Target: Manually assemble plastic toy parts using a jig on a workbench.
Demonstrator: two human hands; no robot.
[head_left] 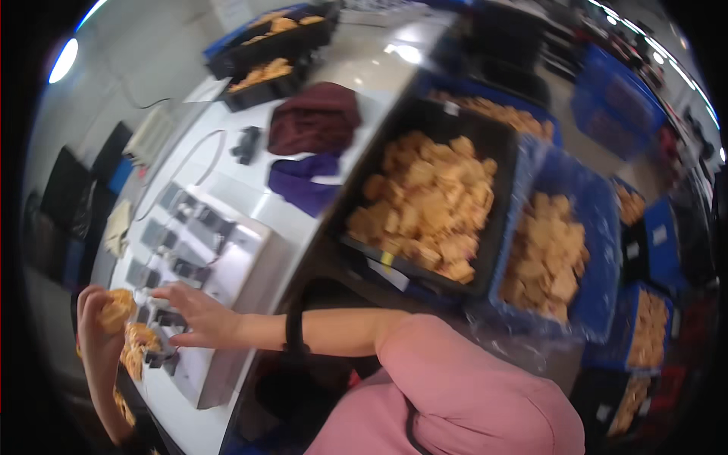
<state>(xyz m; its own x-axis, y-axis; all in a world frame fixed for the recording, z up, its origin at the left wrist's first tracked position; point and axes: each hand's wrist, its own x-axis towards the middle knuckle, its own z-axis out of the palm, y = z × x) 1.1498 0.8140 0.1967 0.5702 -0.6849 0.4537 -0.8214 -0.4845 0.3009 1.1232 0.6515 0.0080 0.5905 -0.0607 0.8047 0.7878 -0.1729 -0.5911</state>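
Observation:
At the left end of the white table, my left hand point(92, 312) is closed around a soft yellow-orange piece point(117, 310), which may be fabric; its exact kind is blurred. More such orange material point(138, 345) lies just beside it, at the table's edge. My right hand point(203, 317) reaches over a white box-like fixture point(254, 262) topped with several small grey and black blocks point(189, 269). Its fingers are spread, with the fingertips near a small white part point(158, 302); whether they touch it I cannot make out.
A black crate point(356, 250) heaped with tan-orange pieces stands right of the table. Beside it is a blue crate point(607, 250) lined with clear plastic. Maroon cloth point(315, 117), purple cloth point(303, 182) and black bins point(262, 92) are farther back on the table point(284, 227).

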